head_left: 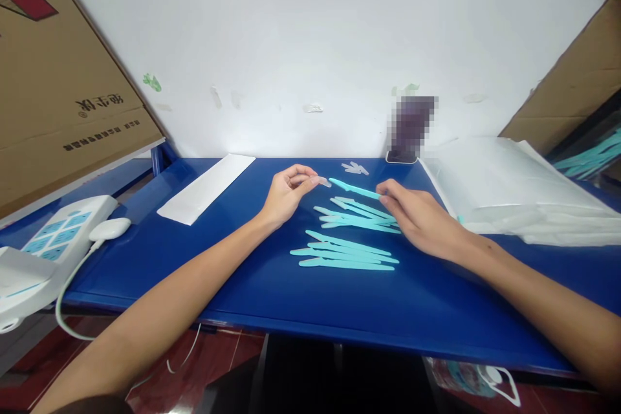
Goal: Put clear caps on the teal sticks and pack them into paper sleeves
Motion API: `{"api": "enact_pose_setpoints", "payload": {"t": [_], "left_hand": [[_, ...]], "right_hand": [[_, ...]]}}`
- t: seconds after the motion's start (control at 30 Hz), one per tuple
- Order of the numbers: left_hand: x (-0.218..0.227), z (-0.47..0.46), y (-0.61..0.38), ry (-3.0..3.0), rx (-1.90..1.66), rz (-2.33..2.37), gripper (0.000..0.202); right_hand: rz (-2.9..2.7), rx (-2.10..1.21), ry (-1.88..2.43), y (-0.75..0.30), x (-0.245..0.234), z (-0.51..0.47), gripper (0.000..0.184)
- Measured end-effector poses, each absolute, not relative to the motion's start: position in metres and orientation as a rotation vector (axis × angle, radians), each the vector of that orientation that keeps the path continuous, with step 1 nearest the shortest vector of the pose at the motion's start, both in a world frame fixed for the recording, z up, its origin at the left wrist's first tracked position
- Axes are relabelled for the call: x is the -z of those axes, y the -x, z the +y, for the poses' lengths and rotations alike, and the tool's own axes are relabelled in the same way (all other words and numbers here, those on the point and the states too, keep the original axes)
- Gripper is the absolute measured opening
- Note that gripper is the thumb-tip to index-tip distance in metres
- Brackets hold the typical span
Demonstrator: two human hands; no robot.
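My left hand (286, 194) is curled in a pinch on a small clear plastic cap (324, 181), held just above the blue table (242, 284). My right hand (417, 217) pinches the end of a thin light-blue plastic stick (354, 189), whose tip points at the cap with a small gap between them. Below the hands lie two loose groups of the same light-blue sticks, one group (356, 215) by my right hand and another (345, 253) nearer me. A few clear caps (355, 169) lie farther back.
A white paper sleeve (206, 187) lies at the left. A stack of clear plastic bags (509, 191) fills the right. A white power strip (53, 239) and plug (109, 228) sit at the far left. Cardboard boxes (58, 77) stand on both sides. A phone (402, 156) leans by the wall.
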State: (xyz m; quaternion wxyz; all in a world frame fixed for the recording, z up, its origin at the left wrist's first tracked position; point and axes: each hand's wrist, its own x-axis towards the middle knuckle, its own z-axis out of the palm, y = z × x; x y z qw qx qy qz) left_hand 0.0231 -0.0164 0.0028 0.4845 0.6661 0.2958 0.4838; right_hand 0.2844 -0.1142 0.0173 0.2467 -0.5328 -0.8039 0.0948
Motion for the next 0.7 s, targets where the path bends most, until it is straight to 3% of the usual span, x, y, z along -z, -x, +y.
{"api": "enact_pose_setpoints", "payload": {"t": [0.37,0.57,0.7], "left_hand": [[-0.001,-0.018,-0.022,-1.735,-1.004,0.668,0.033],[-0.01,0.025,-0.046,-2.428,-0.867,0.802,0.03],[-0.01,0.059,-0.091,-3.016,-0.508,0.809,0.034]], "right_hand": [[-2.245,-0.261,1.434,-0.275,-0.017,-0.118,0.02],[-2.431,-0.006,1.476,-0.273,-0.017,-0.118,0.029],[-2.479,0.105,1.397,-0.266,-0.024,-0.126,0.034]]}}
